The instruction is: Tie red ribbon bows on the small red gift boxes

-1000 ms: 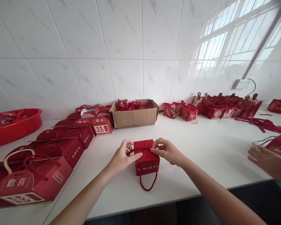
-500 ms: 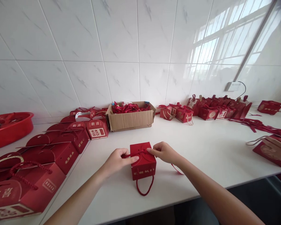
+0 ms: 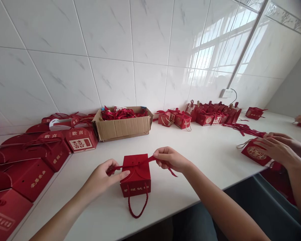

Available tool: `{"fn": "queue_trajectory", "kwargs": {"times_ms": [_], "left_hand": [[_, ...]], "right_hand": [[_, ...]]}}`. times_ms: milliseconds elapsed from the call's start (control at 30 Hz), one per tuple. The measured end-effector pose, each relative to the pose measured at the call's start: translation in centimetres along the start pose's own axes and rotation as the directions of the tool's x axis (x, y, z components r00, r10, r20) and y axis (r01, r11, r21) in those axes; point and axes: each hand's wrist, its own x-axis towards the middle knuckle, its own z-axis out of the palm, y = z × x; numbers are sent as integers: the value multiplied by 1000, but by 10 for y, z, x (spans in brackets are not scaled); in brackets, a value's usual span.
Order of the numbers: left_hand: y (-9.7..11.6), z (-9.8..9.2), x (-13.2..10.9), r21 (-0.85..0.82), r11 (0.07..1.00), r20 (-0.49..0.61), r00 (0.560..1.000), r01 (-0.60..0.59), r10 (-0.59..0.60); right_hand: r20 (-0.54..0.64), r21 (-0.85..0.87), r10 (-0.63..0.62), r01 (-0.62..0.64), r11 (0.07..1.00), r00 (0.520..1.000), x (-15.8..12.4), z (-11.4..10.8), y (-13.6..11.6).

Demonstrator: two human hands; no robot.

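Observation:
A red gift box (image 3: 136, 174) with gold characters on its front stands on the white table before me. Its twisted rope handle (image 3: 137, 216) droops over the front onto the tabletop. Across the lid runs a red ribbon (image 3: 152, 158), crossed near the middle. My left hand (image 3: 109, 174) pinches one ribbon end at the left, its thumb on the lid's edge. Held up at the right of the box, the other end is pinched in my right hand (image 3: 169, 158), with a loose tail hanging below the fingers.
A cardboard box (image 3: 122, 129) full of red ribbons stands by the wall. Larger red boxes (image 3: 37, 174) line the left side. Several small boxes (image 3: 208, 117) sit at the back right. A co-worker's hands (image 3: 278, 147) handle another red box (image 3: 256, 152) at the right.
My right hand has drawn its ribbon end out to the right, away from the lid. My view has turned right, and the co-worker's hands show more fully.

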Motion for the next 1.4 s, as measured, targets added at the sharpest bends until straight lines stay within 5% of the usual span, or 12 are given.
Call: {"fn": "queue_trajectory", "kwargs": {"times_ms": [167,333,533,767,900,1067,1133,1233,1300,1400], "left_hand": [[4,3,1,93,988,-205,969,-121,138],[33,14,5,164,942,-199,926,-292,321],[48,21,12,224,915,-235,893,-336,385],[44,22,8,280,886,-240,866,-370,438],[47,20,3,228,905,-244,879,-358,409],[25,11,4,8,986,-318,934,-169,163],[11,10,6,-50,994,-265,961,-95,79],[-3,10,8,-182,983,-47,999,-35,27],[-5,11,8,-244,970,92,996,3,20],[-1,11,6,-285,958,144,990,36,5]], "right_hand": [[33,201,-103,94,975,994,-2,9,-12],[84,196,-144,125,973,986,3,26,-19],[71,106,-121,113,988,990,-8,27,-20],[-94,-236,-115,90,968,989,-3,41,-9],[-137,-350,-182,124,928,974,8,53,2],[-255,-572,-367,167,803,894,9,55,6],[-230,-622,-421,200,757,878,9,54,6],[-181,-622,-399,210,754,899,10,54,5],[-174,-609,-373,198,768,911,12,56,4],[-187,-570,-352,190,799,917,15,59,4]]}}
